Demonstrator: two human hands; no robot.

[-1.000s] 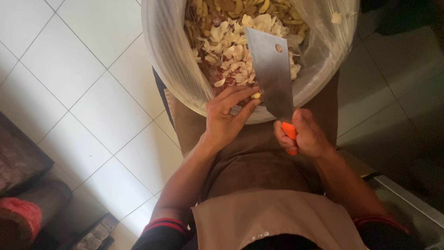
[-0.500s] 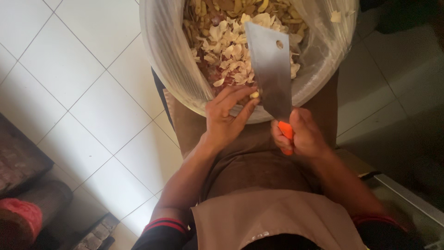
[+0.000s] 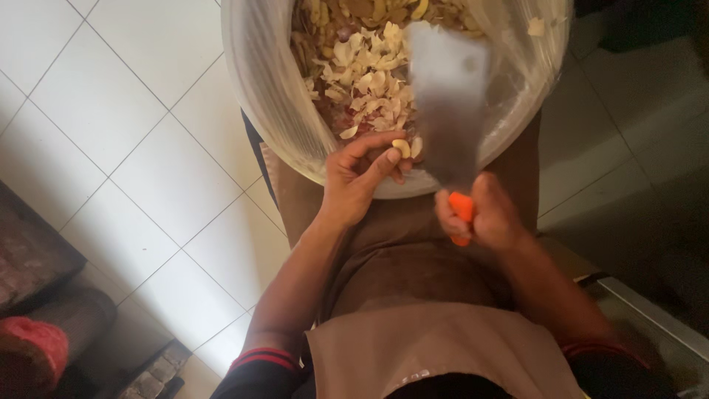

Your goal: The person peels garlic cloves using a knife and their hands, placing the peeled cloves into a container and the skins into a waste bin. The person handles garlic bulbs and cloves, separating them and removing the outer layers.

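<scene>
Left hand pinches one pale clove-like piece at the bag rim, right hand clenches the orange-handled cleaver beside it; the plastic-lined tub already holds many peelings, so work looks well advanced

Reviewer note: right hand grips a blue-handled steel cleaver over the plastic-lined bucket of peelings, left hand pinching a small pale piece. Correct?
Not quite: the steel cleaver has an orange handle, not blue, as the head view shows. The right hand does grip it over the plastic-lined bucket of peelings, and the left hand pinches the small pale piece.
</scene>
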